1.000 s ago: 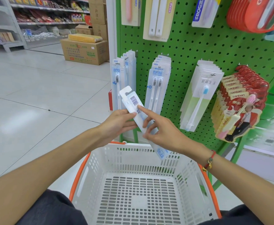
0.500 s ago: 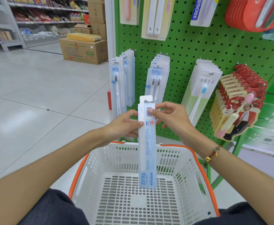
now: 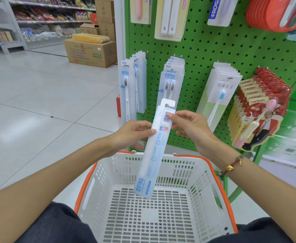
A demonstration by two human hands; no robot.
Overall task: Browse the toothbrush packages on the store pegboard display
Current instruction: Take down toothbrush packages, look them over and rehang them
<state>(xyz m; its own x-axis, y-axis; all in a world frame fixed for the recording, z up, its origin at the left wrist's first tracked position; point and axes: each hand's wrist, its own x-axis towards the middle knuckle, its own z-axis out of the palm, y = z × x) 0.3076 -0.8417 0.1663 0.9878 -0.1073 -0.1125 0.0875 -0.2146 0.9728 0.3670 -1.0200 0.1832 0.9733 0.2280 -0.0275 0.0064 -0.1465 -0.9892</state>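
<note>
Left hand (image 3: 133, 133): I see it pinching the toothbrush package (image 3: 155, 149).
Right hand (image 3: 187, 127): pinching too; fingertips cover part of the barcode.
Print: too small to read.

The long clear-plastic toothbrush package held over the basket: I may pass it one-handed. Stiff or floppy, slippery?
The long clear-plastic toothbrush package hangs straight though held only near its top, so probably stiff and light. Its glossy plastic may be slippery.

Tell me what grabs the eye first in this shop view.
First comes the pale blue toothbrush pack, barcode side facing the camera, held between the left hand and right hand above a white basket with an orange rim. Behind stands the bright green pegboard, hung with more packs. At its right edge hangs a red stack of carded toothbrushes.
</note>
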